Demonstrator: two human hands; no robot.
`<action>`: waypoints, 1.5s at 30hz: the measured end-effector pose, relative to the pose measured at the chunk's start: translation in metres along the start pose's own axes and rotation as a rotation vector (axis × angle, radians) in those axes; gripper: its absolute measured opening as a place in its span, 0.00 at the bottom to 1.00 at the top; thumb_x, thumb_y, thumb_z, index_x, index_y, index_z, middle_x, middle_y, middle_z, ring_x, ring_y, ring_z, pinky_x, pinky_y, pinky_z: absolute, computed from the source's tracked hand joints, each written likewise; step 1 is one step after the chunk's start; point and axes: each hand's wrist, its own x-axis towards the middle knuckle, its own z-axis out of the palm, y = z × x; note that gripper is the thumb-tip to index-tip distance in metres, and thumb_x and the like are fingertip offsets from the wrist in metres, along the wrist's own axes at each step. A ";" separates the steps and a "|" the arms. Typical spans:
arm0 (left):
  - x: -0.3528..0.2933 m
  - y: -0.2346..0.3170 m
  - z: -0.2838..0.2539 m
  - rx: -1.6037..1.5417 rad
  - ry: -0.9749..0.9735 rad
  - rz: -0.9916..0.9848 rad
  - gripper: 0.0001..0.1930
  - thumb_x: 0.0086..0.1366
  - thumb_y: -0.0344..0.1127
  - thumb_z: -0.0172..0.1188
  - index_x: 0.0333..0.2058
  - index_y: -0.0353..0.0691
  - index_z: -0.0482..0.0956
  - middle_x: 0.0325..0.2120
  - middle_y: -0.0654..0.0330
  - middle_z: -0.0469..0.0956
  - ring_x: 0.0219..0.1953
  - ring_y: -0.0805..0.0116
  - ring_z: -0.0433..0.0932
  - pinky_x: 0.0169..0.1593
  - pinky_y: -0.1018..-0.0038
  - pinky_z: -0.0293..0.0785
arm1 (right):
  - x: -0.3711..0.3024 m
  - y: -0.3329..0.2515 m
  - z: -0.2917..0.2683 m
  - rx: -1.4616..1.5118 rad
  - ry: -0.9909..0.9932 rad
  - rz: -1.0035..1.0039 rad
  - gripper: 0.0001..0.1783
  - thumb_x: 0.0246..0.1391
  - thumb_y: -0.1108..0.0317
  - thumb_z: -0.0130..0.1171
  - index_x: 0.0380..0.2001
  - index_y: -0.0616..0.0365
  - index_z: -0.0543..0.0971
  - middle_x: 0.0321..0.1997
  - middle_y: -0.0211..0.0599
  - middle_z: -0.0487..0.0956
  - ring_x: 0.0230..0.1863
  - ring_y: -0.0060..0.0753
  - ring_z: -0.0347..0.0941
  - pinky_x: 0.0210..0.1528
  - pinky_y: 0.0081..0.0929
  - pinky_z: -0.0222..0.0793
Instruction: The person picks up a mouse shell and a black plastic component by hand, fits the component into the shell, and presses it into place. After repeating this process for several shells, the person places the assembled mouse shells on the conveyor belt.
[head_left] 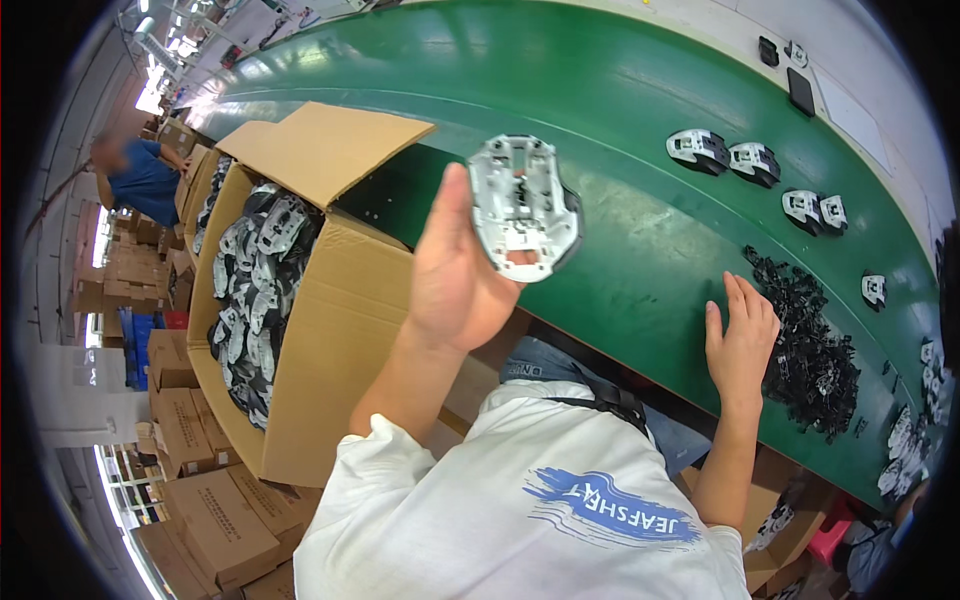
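My left hand (450, 270) holds up a computer mouse shell (516, 215), its white inner side with posts and slots facing me and a dark rim along one side. The fingers pass behind the shell and are partly hidden. Over the green table, my right hand (742, 330) is held with its fingers stretched and the thumb apart. It is at the near left edge of a pile of small black plastic parts (815, 350). No part shows in it.
An open cardboard box (330, 350) full of mouse shells (262, 270) stands at my left. Several white-and-black mouse shells (698, 150) sit across the green table (600, 100). A person (145, 180) in blue is at the far left, among stacked cartons (215, 520).
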 end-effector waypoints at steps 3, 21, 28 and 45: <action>-0.010 0.005 0.003 -0.033 -0.048 0.005 0.34 0.85 0.60 0.36 0.71 0.37 0.69 0.66 0.45 0.76 0.68 0.34 0.74 0.65 0.41 0.78 | -0.010 0.011 0.004 -0.117 -0.045 -0.014 0.24 0.64 0.66 0.66 0.62 0.57 0.81 0.62 0.40 0.81 0.60 0.47 0.76 0.65 0.46 0.67; -0.039 0.076 -0.044 0.713 0.218 0.506 0.25 0.86 0.47 0.44 0.71 0.37 0.67 0.65 0.52 0.75 0.65 0.55 0.77 0.70 0.59 0.73 | -0.021 0.046 0.012 0.020 -0.049 -0.091 0.20 0.64 0.72 0.64 0.59 0.56 0.82 0.60 0.40 0.83 0.62 0.47 0.76 0.67 0.46 0.67; -0.232 0.277 -0.175 1.795 1.224 0.556 0.30 0.79 0.52 0.57 0.69 0.36 0.71 0.64 0.53 0.76 0.65 0.62 0.74 0.68 0.67 0.67 | -0.013 0.057 0.025 0.018 -0.070 -0.173 0.19 0.71 0.66 0.60 0.62 0.54 0.81 0.61 0.39 0.82 0.66 0.45 0.75 0.75 0.48 0.58; -0.103 0.261 -0.184 1.859 0.797 0.604 0.20 0.82 0.40 0.57 0.61 0.29 0.78 0.58 0.53 0.81 0.59 0.65 0.79 0.66 0.70 0.71 | -0.015 0.037 0.010 0.113 -0.066 -0.132 0.18 0.58 0.67 0.70 0.52 0.50 0.85 0.55 0.32 0.83 0.62 0.38 0.76 0.78 0.59 0.55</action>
